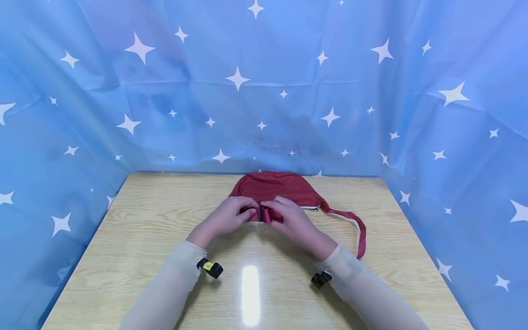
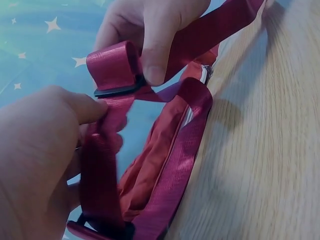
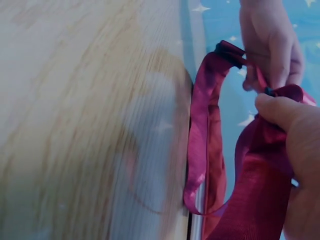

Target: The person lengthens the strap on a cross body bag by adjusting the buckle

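A dark red waist bag (image 1: 276,185) lies at the back of the table, its zip edge facing the person. In front of it both hands hold its red strap (image 2: 102,175) off the table. The left hand (image 1: 231,214) pinches the strap beside a black slider buckle (image 2: 120,91). On the slider's other side, the right hand (image 1: 292,221) pinches the strap where it forms a small loop (image 2: 112,62). A second black strap fitting (image 2: 100,230) shows lower in the left wrist view. The left hand's far fingers are partly hidden behind the strap.
The strap's loose end (image 1: 360,233) curves over the wooden table (image 1: 136,229) toward the right forearm. Blue star-patterned cloth (image 1: 264,114) hangs behind the table and along both sides. Each wrist wears a small black camera (image 1: 210,267).
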Action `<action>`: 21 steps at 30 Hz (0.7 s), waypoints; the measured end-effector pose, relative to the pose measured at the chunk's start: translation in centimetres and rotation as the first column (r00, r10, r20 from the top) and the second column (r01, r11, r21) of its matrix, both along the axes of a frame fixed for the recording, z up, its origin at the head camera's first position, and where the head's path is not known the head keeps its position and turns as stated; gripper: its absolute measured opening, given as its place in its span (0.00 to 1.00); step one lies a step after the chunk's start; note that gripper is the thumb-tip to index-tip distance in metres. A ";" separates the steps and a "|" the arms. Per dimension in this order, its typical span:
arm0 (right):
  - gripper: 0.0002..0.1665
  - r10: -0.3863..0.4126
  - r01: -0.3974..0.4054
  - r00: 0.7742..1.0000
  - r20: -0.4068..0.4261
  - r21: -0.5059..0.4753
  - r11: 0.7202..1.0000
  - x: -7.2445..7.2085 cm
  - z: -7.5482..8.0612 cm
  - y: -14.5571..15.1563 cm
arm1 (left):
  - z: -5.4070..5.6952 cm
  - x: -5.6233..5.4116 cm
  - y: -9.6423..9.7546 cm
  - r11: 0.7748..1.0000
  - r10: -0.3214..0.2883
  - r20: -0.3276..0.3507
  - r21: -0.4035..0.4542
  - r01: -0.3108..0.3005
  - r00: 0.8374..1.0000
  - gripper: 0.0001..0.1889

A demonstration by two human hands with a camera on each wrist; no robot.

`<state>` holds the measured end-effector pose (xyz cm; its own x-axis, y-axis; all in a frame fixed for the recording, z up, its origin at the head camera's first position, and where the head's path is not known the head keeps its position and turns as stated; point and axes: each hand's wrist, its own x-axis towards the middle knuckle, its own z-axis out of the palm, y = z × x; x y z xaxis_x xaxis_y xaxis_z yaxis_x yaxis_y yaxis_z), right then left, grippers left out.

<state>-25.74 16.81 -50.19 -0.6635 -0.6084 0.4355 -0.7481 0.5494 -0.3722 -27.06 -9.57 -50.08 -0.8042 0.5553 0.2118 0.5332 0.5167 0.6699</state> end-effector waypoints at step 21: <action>0.34 -0.036 0.038 0.997 0.066 -0.032 0.999 0.4 -0.4 -0.1 | -1.0 0.1 -2.8 0.999 0.018 0.012 -0.033 -0.017 1.000 0.05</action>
<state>-25.38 16.72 -50.61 -0.7128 -0.5691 0.4100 -0.7012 0.5625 -0.4382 -27.01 -12.33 -51.10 -0.8162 0.5476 0.1840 0.5159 0.5475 0.6588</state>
